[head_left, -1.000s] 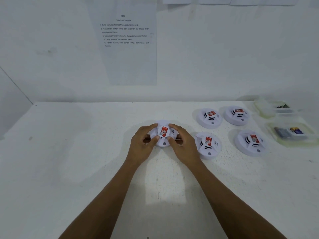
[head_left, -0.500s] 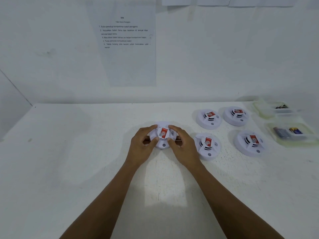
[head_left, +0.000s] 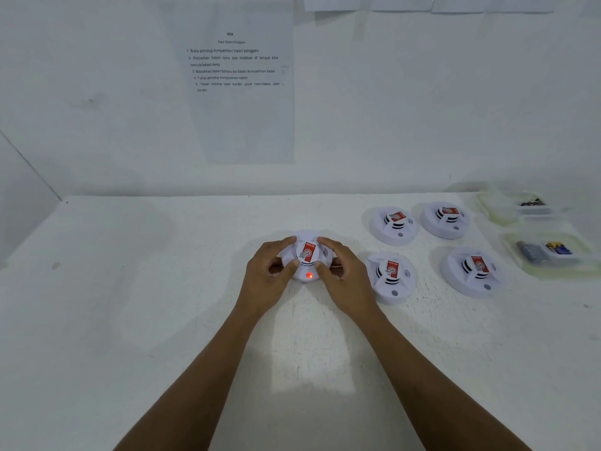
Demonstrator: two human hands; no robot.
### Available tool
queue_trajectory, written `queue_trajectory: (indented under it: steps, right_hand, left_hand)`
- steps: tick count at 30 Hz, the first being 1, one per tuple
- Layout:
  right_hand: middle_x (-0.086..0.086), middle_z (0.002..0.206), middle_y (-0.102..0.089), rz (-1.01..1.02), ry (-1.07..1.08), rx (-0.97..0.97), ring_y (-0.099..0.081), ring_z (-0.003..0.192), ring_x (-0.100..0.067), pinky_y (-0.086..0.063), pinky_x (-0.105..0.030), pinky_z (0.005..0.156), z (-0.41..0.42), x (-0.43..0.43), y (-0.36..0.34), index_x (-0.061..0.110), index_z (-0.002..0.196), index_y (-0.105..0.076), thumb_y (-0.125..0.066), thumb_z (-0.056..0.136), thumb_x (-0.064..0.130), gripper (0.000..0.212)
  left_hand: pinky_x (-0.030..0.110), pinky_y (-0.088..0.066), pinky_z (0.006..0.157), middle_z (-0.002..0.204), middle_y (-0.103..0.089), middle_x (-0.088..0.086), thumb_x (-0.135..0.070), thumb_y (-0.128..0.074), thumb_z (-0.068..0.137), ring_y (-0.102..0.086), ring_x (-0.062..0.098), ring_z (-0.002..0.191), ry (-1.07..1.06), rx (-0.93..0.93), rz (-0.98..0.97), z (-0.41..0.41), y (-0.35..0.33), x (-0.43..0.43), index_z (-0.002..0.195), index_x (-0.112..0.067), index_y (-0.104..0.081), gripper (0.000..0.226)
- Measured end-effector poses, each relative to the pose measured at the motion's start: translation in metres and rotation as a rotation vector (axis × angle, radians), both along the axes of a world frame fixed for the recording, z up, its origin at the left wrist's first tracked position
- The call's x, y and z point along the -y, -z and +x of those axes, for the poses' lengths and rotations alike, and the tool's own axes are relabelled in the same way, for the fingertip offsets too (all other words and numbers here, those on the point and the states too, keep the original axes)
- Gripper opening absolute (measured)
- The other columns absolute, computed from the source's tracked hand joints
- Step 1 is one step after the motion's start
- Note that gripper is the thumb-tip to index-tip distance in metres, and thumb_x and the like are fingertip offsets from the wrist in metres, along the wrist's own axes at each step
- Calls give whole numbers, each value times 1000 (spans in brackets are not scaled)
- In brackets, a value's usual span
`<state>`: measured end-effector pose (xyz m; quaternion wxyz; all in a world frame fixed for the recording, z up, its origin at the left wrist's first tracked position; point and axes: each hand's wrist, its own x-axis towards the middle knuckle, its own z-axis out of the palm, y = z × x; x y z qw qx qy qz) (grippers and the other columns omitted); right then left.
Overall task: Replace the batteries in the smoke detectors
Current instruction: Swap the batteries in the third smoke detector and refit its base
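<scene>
Left hand and right hand grip the smoke detector from opposite sides, fingers and thumbs curled round its rim. The unit is at the middle of the white table with its red indicator lit. Four more detectors lie just to its right.

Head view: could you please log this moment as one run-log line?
left hand: grips smoke detector | right hand: grips same detector | indicator light: glowing red | other detectors: four, untouched

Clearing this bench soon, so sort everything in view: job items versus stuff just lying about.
Job: held detector, light red, in left hand and right hand; four other detectors; two battery trays; instruction sheet.
Lying about: papers at wall's top.
</scene>
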<state>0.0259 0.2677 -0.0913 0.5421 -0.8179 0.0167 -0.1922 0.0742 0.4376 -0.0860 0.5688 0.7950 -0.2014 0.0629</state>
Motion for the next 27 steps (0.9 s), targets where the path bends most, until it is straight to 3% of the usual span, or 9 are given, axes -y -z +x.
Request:
queue_trajectory:
  steps: [2, 5, 14, 19, 27]
  right_hand:
    - [4, 126, -61, 1, -2, 2, -61, 110, -7, -54, -19, 86, 0, 0, 0, 30, 131, -52, -63, 93, 18, 41]
    - [4, 126, -61, -3, -7, 6, -60, 110, -5, -54, -18, 86, 0, 0, -1, 33, 130, -51, -63, 93, 18, 41]
    - [4, 125, -62, -14, -4, 15, -61, 110, -8, -56, -27, 88, 0, 1, 2, 24, 134, -54, -63, 93, 19, 42]
    - [5, 126, -62, -14, -12, 16, -60, 112, -7, -56, -26, 88, 0, 1, 2, 23, 134, -54, -63, 93, 19, 42]
    - [7, 123, -63, -18, -11, 36, -60, 110, -6, -55, -23, 85, -1, 0, 2, 22, 134, -55, -63, 93, 16, 42]
  left_hand:
    - [21, -51, 92, 123, -62, 2, -22, -64, 89, -61, 13, 107, 2, 12, 3, 0, 0, 0, 126, -19, -56, 38]
    - [28, -53, 94, 124, -62, 5, -21, -64, 89, -62, 16, 109, -4, -9, 4, 0, 0, 0, 129, -12, -56, 41]
    - [26, -54, 91, 118, -62, -4, -24, -64, 89, -62, 10, 105, 3, 22, 10, 0, 0, -1, 126, -22, -56, 37]
    - [28, -54, 92, 120, -62, -2, -27, -64, 89, -62, 12, 107, 6, 15, 3, 2, 3, -1, 127, -18, -57, 40]
    - [17, -51, 87, 120, -64, -3, -35, -62, 86, -61, 3, 106, 24, 36, -16, 3, 4, -2, 127, -23, -56, 43]
